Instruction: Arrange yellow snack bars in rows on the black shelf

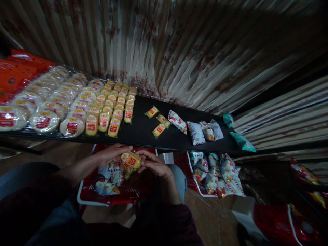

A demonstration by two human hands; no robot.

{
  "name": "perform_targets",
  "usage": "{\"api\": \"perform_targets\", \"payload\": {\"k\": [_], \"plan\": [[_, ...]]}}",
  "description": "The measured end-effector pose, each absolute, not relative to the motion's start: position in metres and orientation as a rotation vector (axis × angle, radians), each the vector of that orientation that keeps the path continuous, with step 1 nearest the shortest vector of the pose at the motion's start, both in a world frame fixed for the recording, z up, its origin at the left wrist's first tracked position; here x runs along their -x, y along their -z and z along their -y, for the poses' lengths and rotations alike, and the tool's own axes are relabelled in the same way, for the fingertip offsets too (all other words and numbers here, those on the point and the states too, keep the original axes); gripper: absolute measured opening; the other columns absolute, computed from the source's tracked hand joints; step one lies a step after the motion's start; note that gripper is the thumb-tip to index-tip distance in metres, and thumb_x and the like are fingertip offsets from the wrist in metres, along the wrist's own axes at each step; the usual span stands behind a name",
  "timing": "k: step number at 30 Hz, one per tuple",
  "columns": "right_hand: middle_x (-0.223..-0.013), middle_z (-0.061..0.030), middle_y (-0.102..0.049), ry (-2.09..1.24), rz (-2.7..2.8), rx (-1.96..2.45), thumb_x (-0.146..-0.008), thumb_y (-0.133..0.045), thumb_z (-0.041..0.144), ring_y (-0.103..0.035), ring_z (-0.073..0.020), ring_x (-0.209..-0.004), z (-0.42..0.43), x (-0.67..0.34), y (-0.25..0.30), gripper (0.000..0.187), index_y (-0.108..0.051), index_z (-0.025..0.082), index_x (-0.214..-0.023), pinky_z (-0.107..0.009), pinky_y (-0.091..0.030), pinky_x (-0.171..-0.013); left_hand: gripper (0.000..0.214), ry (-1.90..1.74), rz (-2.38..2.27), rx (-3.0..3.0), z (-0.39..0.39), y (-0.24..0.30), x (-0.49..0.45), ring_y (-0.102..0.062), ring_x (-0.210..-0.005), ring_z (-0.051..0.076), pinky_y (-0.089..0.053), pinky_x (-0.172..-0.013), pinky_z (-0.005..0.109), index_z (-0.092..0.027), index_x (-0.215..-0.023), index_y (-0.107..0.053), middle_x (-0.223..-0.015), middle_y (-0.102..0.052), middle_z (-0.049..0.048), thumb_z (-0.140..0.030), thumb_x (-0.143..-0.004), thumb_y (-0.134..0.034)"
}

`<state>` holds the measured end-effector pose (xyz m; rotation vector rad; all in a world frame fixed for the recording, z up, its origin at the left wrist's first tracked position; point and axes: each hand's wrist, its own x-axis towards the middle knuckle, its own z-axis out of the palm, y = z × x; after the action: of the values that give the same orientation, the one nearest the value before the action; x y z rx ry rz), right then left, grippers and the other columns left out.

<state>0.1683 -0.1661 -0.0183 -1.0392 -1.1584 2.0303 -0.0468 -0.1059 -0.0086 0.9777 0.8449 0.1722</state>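
Note:
Between both hands, over a red basket (80,193), are yellow packaged cakes (131,160) in clear wrappers with red labels. My left hand (114,153) is closed around their left side, and my right hand (153,162) grips the right end. At least two cakes appear to be in the hold, partly hidden by the fingers. White and blue snack bags (107,182) lie in the basket below. On the black table (143,136) ahead, similar yellow cakes (104,121) stand in rows, and a few loose yellow cakes (159,130) lie apart from them.
Rows of round wrapped pastries (44,121) and orange packages (19,73) fill the table's left. White snack bags (196,133) and green packets (243,141) lie to the right. Another red basket (186,169) holds several bags. A pleated curtain (164,48) hangs behind.

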Motion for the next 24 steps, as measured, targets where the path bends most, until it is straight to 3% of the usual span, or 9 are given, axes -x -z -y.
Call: {"api": "perform_targets", "payload": {"k": [5,8,12,19,24], "plan": [[-0.111,-0.0064,-0.057,-2.024,1.160,1.013,-0.075,-0.068,0.035,-0.057,-0.0185,-0.098,0.167,-0.172,0.017,0.045,-0.056,0.020,-0.116,-0.031,-0.053,-0.074,0.054,-0.166,-0.960,-1.106,0.105,-0.001,0.041,-0.046,-0.029,0.010,-0.023,-0.030,0.019,-0.017,-0.077,-0.053,-0.042,-0.052,-0.0051,-0.069,-0.068,-0.053],[-0.106,-0.0053,-0.060,-1.991,1.189,1.044,-0.073,-0.069,0.040,-0.057,-0.0156,-0.089,0.166,-0.172,0.015,0.047,-0.058,0.020,-0.114,-0.026,-0.050,-0.069,0.055,-0.184,-0.985,-1.174,0.104,-0.005,0.035,-0.041,-0.027,0.009,-0.023,-0.031,0.020,-0.017,-0.072,-0.050,-0.039,-0.049,-0.0062,-0.072,-0.066,-0.051],[-0.086,0.0001,-0.061,-1.910,1.307,1.150,-0.075,-0.068,0.039,-0.052,-0.0088,-0.070,0.164,-0.168,0.015,0.037,-0.062,0.020,-0.106,-0.018,-0.041,-0.058,0.054,-0.246,-0.957,-1.216,0.101,-0.006,0.030,-0.045,-0.029,0.010,-0.026,-0.032,0.021,-0.017,-0.071,-0.050,-0.041,-0.050,-0.0051,-0.071,-0.068,-0.050],[-0.088,-0.0024,-0.062,-1.720,1.112,1.100,-0.076,-0.066,0.043,-0.052,-0.0101,-0.068,0.163,-0.162,0.023,0.039,-0.062,0.020,-0.108,-0.021,-0.041,-0.061,0.042,-0.476,-0.719,-1.058,0.093,-0.011,0.029,-0.059,-0.053,0.011,-0.045,-0.047,0.020,-0.016,-0.083,-0.052,-0.062,-0.060,-0.0008,-0.056,-0.073,-0.058],[-0.090,-0.0031,-0.063,-1.644,1.047,1.071,-0.077,-0.066,0.039,-0.053,-0.0098,-0.067,0.161,-0.159,0.023,0.035,-0.063,0.020,-0.106,-0.021,-0.041,-0.059,0.040,-0.555,-0.758,-1.138,0.090,-0.009,0.022,-0.058,-0.056,0.011,-0.047,-0.051,0.023,-0.015,-0.079,-0.053,-0.063,-0.059,-0.0002,-0.054,-0.073,-0.060]]}}
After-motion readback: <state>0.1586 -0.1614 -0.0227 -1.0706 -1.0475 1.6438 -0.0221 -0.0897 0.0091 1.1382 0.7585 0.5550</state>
